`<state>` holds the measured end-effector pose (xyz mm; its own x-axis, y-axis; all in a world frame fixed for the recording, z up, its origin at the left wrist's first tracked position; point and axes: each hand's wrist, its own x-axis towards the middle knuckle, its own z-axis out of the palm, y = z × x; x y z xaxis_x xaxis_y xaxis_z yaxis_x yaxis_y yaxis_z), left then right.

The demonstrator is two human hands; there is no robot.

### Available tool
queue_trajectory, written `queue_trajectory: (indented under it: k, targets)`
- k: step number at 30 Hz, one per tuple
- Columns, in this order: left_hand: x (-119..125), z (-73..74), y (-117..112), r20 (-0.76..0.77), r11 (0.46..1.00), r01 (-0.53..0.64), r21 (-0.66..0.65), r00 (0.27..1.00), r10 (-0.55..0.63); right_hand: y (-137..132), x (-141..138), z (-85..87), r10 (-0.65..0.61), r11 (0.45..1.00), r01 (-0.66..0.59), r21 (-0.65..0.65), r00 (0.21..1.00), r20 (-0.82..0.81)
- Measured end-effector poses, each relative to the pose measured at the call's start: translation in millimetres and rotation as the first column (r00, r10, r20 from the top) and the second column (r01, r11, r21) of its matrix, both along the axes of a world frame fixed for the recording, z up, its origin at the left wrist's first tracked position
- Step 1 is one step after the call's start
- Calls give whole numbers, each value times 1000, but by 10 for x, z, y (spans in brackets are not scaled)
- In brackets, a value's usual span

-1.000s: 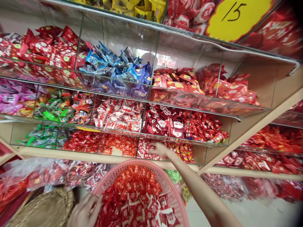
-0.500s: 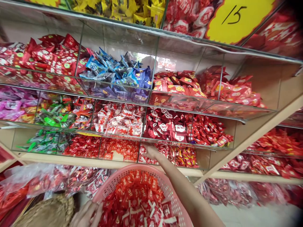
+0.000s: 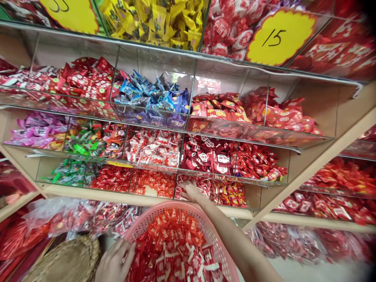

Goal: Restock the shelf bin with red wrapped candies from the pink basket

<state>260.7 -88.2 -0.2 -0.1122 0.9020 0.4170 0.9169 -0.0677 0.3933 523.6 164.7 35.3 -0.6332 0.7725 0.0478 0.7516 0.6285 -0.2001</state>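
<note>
My left hand [image 3: 113,263] grips the near rim of a pink plastic basket [image 3: 219,243] heaped with small red and white wrapped candies [image 3: 176,246]. My right hand [image 3: 190,191] reaches over the basket into the lowest clear bin [image 3: 205,192] of red and white candies. Its fingers are spread flat on the sweets, and I see nothing held in them.
Tiers of clear acrylic bins [image 3: 188,125] hold red, blue, green, purple and yellow sweets. A yellow price tag reading 15 [image 3: 279,37] hangs at top right. A woven straw basket [image 3: 63,260] and plastic bags of candy [image 3: 58,219] lie at lower left. A wooden shelf edge [image 3: 308,164] slants right.
My view has tilted up and to the left, bringing the top row of bins and a second yellow tag into sight. My right hand stays in the lowest bin, shifting slightly.
</note>
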Motion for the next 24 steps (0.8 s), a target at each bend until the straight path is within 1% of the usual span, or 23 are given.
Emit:
queue_trajectory:
  k: [2,5,9,11,15,18,20,21,22,23,24]
  targets:
    - [8,9,-5,-7,1000,0,-12,1000,0,-2,-54,11,-1,1000,1,12,1000,18]
    - [19,17,-8,-21,999,-10,-41,1000,9,14,-138,-17,-13,1000,13,21,1000,18]
    - [31,21,-1,-26,999,-23,-24,999,22,34,-177,-86,-61,997,61,43,998,-16]
    - [27,8,1,-22,999,-22,-26,1000,22,29,-170,-114,-74,996,76,55,996,-39]
    - [10,-44,-9,-8,1000,-20,-4,1000,20,25,-182,-151,-62,996,66,57,995,-72]
    - [12,-51,-19,5,1000,-22,1,1000,22,38,-193,-124,-93,993,99,60,990,-107]
    - [14,-23,-18,14,1000,-22,-2,1000,22,8,-162,-50,-143,986,157,63,973,-181]
    - [13,2,-15,19,1000,-20,-6,1000,20,-40,-131,3,-170,981,189,50,949,-265]
    - [10,30,-10,27,1000,-15,-14,1000,15,-121,-90,59,-196,976,219,18,903,-382]
    - [9,62,-5,43,999,-4,-32,999,5,-241,-42,112,-223,970,240,-36,826,-518]
    - [14,93,-2,68,998,14,-55,998,-10,-404,9,154,-258,963,246,-112,713,-652]
